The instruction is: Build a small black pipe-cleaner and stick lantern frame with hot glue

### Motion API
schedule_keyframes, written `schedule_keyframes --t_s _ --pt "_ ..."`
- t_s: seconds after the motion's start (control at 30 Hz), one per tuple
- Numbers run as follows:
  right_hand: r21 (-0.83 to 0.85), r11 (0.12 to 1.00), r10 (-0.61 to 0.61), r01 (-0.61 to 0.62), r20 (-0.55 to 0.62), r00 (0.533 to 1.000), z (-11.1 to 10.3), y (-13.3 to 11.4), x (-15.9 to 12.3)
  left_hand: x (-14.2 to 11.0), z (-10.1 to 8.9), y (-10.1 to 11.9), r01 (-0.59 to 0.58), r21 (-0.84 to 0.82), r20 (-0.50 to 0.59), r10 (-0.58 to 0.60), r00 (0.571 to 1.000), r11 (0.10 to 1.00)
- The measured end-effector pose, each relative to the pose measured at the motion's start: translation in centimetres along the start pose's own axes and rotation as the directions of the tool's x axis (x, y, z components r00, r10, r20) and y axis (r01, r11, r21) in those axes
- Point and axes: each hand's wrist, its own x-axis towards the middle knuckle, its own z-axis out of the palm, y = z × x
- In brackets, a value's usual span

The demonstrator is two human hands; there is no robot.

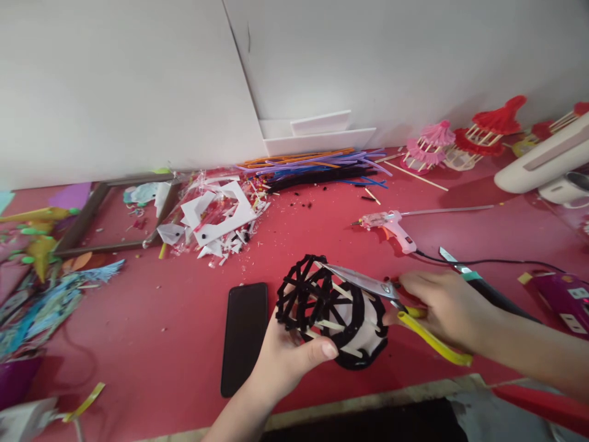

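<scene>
My left hand (294,362) is closed round the side of a small black cage-like craft (324,301), made of fuzzy black strips and pale sticks, tilted above the table. Scissors (363,282) with yellow handles are gripped in my right hand (442,307). Their metal blades point left and lie across the top of the craft, the tips near its upper rim. Whether the blades touch a strip I cannot tell. Just left of my left hand lies a black phone (245,337).
A glue gun (389,228) lies at the right, its cable running past a utility knife (488,288). Pipe cleaners (317,169) and white scraps (221,215) lie along the wall. Pink (427,147) and red (488,132) small craft pavilions stand at the back right. A dark frame (76,230) is at the left.
</scene>
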Motion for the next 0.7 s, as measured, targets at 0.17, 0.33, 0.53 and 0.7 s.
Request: schedule_keyframes --t_s 0.17,0.33,0.53,0.7 --pt "0.108 0.974 0.19 -0.197 0.073 0.979 -0.9 -0.2 0.9 0.3 -1.1 -1.2 -0.038 0.193 -0.193 0.076 0.978 0.98" --pt "0.207 0.837 0.412 -0.506 0.369 0.833 -1.4 -0.6 0.7 1.1 -2.0 -3.0 -0.07 0.53 -0.342 0.289 0.894 0.845" --pt "0.311 0.772 0.361 -0.555 0.505 0.784 -0.7 0.1 -0.3 1.1 -2.2 -2.8 -0.044 0.754 -0.286 0.388 0.876 0.655" --pt "0.314 0.781 0.377 -0.54 0.453 0.808 -0.9 0.9 0.4 3.5 -2.6 -1.7 -0.101 0.791 -0.239 0.457 0.857 0.603"
